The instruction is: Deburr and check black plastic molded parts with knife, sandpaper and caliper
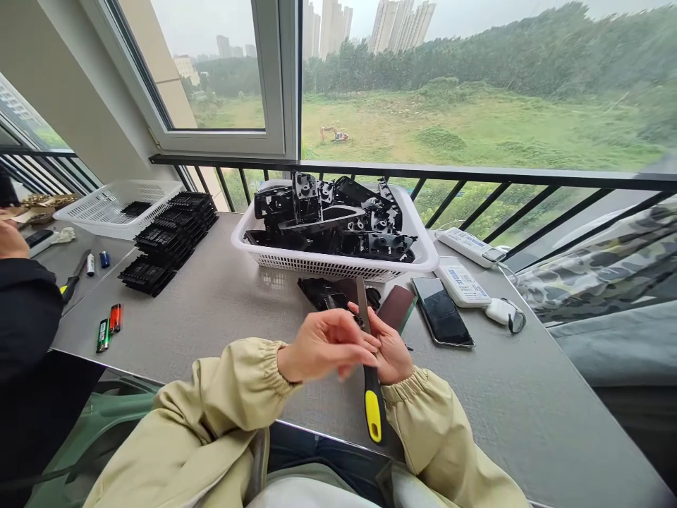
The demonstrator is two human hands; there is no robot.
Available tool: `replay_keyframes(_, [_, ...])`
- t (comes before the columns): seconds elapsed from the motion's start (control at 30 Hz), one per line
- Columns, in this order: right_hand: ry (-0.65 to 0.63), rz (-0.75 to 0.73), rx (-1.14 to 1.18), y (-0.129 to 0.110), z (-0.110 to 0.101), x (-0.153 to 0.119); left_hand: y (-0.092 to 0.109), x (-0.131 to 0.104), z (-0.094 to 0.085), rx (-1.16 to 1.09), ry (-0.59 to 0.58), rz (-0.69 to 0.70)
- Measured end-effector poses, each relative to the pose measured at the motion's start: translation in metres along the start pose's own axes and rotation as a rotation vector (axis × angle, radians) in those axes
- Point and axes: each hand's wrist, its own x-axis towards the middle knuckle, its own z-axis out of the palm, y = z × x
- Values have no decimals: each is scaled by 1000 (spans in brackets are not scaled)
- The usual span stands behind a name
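Observation:
A flat metal file [372,398] with a black and yellow handle stands upright in front of me, its blade pointing away. My right hand [394,353] is palm up behind it, with curled fingers around the file where handle and blade meet. My left hand [324,346] hovers just to the left and in front, its fingers bent and apart with nothing visible between them; its fingertips overlap the file, and I cannot tell whether they touch. A small dark bit [359,321] shows by the right fingers. Black plastic parts [321,293] lie beyond my hands.
A white basket [331,266] heaped with black plastic parts stands by the window. On the right lie a phone [443,312] and white power strips [462,282]. Stacked black trays [169,240], batteries [103,334], another white basket [113,224] and a co-worker's sleeve [26,310] are left.

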Motion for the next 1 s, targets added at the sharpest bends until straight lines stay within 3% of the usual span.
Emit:
replay_keyframes(0.1, [60,-20,174,0,4,1,-18,10,-34,80,337,32])
replay_keyframes(0.2, [99,-5,259,0,8,2,-34,14,-60,73,568,-26])
replay_keyframes(0.23, [106,-5,265,-1,9,1,-38,14,-64,69,575,-150])
replay_keyframes(0.3, [116,-10,262,-1,10,1,-44,13,-67,22,477,-423])
replay_keyframes(0.37, [121,-16,220,0,10,1,-49,11,-64,-123,343,-503])
replay_keyframes(0.43, [118,-32,135,3,10,1,-52,10,-60,-271,287,-420])
replay_keyframes(0.6, [115,-57,-81,12,14,2,-51,10,-57,-433,329,-256])
replay_keyframes(0.83, [200,-76,-314,11,24,-7,-45,9,-65,-332,377,-176])
replay_keyframes(1.0, [187,-126,-509,7,23,-14,-43,6,-68,-288,426,-135])
